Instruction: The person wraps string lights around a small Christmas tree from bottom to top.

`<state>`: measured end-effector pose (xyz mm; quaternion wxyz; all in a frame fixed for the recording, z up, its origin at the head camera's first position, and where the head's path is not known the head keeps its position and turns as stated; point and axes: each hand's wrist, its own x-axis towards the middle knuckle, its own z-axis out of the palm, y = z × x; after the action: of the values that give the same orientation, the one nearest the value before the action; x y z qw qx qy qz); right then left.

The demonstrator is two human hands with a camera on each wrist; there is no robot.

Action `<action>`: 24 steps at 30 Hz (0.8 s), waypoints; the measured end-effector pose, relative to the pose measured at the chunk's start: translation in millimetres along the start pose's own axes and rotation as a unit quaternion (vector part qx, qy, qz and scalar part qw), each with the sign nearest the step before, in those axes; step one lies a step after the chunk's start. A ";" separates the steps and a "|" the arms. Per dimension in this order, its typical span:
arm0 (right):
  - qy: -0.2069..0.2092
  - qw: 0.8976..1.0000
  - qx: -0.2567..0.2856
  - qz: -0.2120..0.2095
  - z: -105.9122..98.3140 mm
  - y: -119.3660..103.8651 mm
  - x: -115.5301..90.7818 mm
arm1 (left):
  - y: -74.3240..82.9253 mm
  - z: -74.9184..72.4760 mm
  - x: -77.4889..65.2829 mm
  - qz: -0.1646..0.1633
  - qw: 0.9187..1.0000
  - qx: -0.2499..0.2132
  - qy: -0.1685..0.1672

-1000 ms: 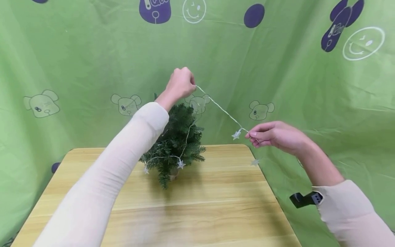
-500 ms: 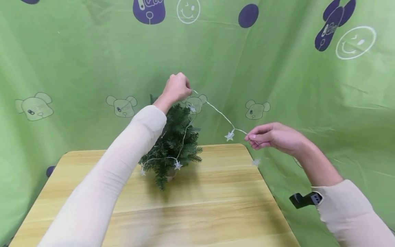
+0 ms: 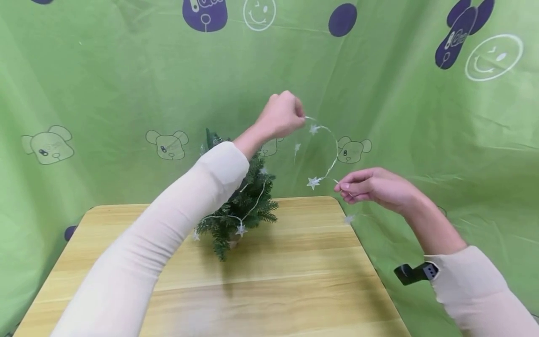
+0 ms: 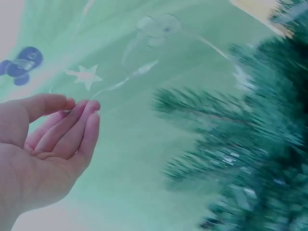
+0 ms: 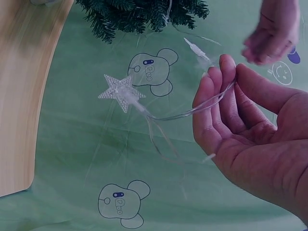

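Note:
My left hand (image 3: pixel 281 114) pinches the wire of a star string light (image 3: pixel 337 152), up and to the right of a small Christmas tree (image 3: pixel 252 201). Lower on the right, my right hand (image 3: pixel 376 189) pinches the same wire between thumb and fingertips. Between the hands the wire bows outward in a loop, with a clear star (image 3: pixel 313 182) close to the right hand. Part of the string lies across the tree's lower branches, where another star (image 3: pixel 241 230) hangs. The right wrist view shows a star (image 5: pixel 120 92) dangling below the right fingers. My left sleeve hides part of the tree.
The tree stands on a wooden table (image 3: pixel 294 271) near its back edge. A green printed cloth (image 3: pixel 126 84) hangs behind and beside the table. A black device (image 3: pixel 416 273) is at my right cuff.
My left hand has moved right, away from above the tree, drawing the string along. The wire between the hands, earlier nearly straight, now bends in a loop. My right hand stays about where it was.

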<state>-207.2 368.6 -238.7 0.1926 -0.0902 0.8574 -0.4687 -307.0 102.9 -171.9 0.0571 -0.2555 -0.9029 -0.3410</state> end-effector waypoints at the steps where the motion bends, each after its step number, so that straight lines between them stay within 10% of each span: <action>1: 0.000 1.000 0.000 0.000 0.1 -0.4 0.2 | 6.4 -0.9 0.5 0.004 1.000 -0.008 0.008; 11: 0.001 1.000 0.001 0.000 1.0 -1.4 -0.6 | 42.7 -14.9 5.8 0.025 0.997 -0.043 0.063; 24: -0.001 1.000 -0.005 0.001 1.4 2.0 -4.9 | -24.9 -17.5 9.7 -0.078 0.996 0.004 0.043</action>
<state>-202.1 370.2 -239.9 0.1936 -0.0910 0.8595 -0.4643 -329.1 79.8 -170.4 0.0703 -0.1692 -0.9181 -0.3515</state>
